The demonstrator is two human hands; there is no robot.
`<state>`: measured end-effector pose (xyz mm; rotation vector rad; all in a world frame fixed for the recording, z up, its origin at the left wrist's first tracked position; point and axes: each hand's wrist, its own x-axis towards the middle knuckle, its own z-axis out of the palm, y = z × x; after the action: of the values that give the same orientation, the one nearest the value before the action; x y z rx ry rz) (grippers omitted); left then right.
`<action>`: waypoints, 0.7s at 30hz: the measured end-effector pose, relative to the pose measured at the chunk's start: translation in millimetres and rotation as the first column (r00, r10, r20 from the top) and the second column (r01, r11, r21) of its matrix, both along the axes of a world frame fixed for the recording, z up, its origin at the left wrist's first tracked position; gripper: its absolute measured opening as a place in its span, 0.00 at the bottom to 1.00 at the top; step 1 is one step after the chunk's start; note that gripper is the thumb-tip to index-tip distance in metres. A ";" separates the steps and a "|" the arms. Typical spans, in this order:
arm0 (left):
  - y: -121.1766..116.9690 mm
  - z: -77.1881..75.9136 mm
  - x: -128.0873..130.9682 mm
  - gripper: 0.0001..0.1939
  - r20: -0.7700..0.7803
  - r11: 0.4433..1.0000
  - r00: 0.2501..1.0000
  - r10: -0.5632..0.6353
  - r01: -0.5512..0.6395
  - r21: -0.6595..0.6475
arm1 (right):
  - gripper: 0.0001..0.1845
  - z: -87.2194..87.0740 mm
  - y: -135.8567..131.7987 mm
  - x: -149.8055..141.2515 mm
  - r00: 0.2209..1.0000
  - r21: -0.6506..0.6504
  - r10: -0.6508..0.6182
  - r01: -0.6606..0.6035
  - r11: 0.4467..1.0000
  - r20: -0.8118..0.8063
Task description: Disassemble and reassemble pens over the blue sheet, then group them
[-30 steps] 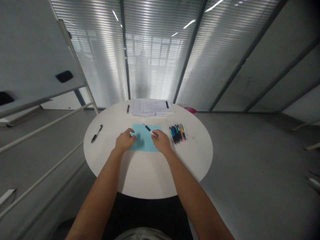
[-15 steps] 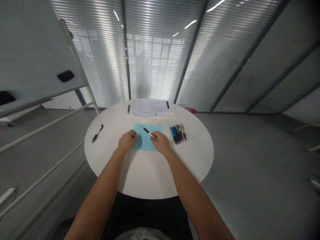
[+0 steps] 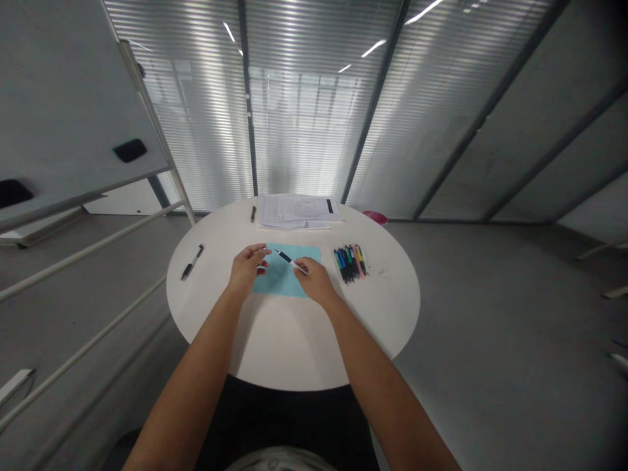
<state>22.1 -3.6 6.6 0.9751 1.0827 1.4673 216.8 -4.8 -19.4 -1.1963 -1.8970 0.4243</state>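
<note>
White round table (image 3: 294, 340), blinds (image 3: 186, 111) behind — right hand (image 3: 314, 282) pinches a black pen (image 3: 289, 260) over a blue sheet (image 3: 280, 282), left hand (image 3: 246, 268) half-open just beside its tip — any hold there impossible to tell.

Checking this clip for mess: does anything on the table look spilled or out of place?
Small dark specks mark the round white tabletop, just right of the bunched coloured pens. They look like stray marks or dirt, though they are too small to identify. Nothing else stands out.
</note>
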 end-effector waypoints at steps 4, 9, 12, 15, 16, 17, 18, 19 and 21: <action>-2.5 3.5 -1.0 0.20 0.118 0.999 0.992 -0.045 0.047 -0.015 | 0.10 -0.5 0.1 0.0 1.000 0.014 0.011 -0.010 1.000 -0.017; -4.5 8.1 1.2 0.18 0.180 0.997 0.982 -0.063 0.071 -0.038 | 0.10 1.0 -0.4 -0.2 0.999 0.034 0.023 -0.022 0.999 -0.037; -4.2 7.8 1.6 0.16 0.190 0.996 0.979 -0.071 0.081 -0.049 | 0.09 3.0 -1.6 -0.4 0.999 0.045 0.035 -0.033 0.998 -0.039; -3.8 6.6 1.7 0.16 0.190 0.993 0.977 -0.093 0.105 -0.056 | 0.09 3.9 -2.4 -0.7 0.998 0.051 0.046 -0.045 0.998 -0.032; -3.9 6.4 1.8 0.16 0.189 0.992 0.977 -0.099 0.111 -0.057 | 0.09 3.9 -2.6 -0.8 0.998 0.052 0.047 -0.045 0.998 -0.030; -4.1 6.3 1.9 0.16 0.189 0.992 0.976 -0.105 0.117 -0.056 | 0.08 3.8 -2.7 -0.9 0.999 0.053 0.046 -0.044 0.998 -0.028; -4.4 6.4 2.0 0.15 0.187 0.991 0.976 -0.110 0.122 -0.055 | 0.08 3.8 -2.8 -1.0 0.999 0.054 0.046 -0.045 0.998 -0.023; -4.6 6.4 2.2 0.15 0.185 0.991 0.976 -0.114 0.126 -0.054 | 0.08 3.8 -2.9 -1.0 0.999 0.054 0.047 -0.046 0.997 -0.018; -4.6 6.4 2.5 0.15 0.175 0.990 0.978 -0.116 0.127 -0.055 | 0.09 4.4 -3.4 -1.0 0.999 0.052 0.050 -0.050 0.997 -0.005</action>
<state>24.6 -8.2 13.0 0.8375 0.9241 1.3805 215.8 -8.2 -15.0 -1.1149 -1.9245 0.4027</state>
